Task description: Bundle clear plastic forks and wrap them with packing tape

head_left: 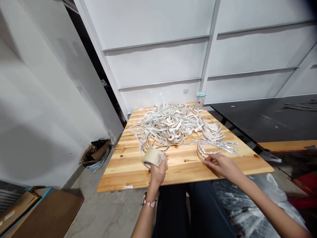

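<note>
My left hand [158,170] is closed on a wide roll of yellowish packing tape [152,156], held just over the front of the wooden table. My right hand [218,163] pinches the near end of a thin, curved white strip [201,152] close to the table's front edge. Beyond that hand lie silvery strips [226,146] fanned out to the right, and a neater bunch of curved white strips [212,131]. A large tangled pile of white strips [173,124] covers the middle and back of the tabletop.
The wooden table [119,172] stands against a white panelled wall. A clear bottle with a blue lid [200,100] is at its back right corner. A black table [267,122] adjoins on the right. Cardboard [47,211] and an open box [95,152] lie left; plastic wrapping [257,201] lies below right.
</note>
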A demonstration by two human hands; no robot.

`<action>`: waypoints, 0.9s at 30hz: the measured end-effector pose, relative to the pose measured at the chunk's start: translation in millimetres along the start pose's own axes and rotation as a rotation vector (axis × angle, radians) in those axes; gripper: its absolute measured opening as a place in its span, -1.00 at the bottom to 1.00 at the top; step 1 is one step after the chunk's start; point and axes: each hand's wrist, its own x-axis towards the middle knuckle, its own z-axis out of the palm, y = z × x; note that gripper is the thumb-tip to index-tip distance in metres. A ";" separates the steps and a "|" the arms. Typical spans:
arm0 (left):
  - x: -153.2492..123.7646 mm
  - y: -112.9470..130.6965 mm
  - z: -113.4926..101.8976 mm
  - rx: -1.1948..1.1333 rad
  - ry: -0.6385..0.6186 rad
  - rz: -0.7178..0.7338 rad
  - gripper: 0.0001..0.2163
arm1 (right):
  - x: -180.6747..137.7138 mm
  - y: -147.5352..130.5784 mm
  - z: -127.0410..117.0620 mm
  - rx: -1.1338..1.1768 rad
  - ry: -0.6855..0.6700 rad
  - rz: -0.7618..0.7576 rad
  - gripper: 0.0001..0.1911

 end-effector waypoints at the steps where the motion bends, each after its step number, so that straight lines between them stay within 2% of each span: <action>1: 0.1 -0.4 -0.2 0.000 -0.001 0.003 -0.69 | 2.9 5.1 0.4 -0.030 0.059 -0.023 -0.69; 4: 0.2 -0.1 -0.5 0.002 0.000 0.013 -0.69 | 13.0 20.2 2.3 -0.141 0.211 -0.091 -0.60; 6: 0.0 1.0 -0.8 0.003 -0.004 0.009 -0.68 | 18.4 27.1 5.1 -0.177 0.196 -0.092 -0.57; 10: -0.8 2.3 -0.8 -0.004 0.006 -0.007 -0.66 | 22.6 31.9 8.2 -0.145 0.093 -0.098 -0.66; 18: -0.3 3.0 0.2 0.009 0.005 -0.021 -0.62 | 24.7 35.5 -11.2 -0.101 0.052 -0.099 -0.73; 27: -0.7 6.7 1.9 -0.021 -0.009 -0.057 -0.58 | 17.7 39.4 8.3 -0.155 0.145 -0.111 -0.69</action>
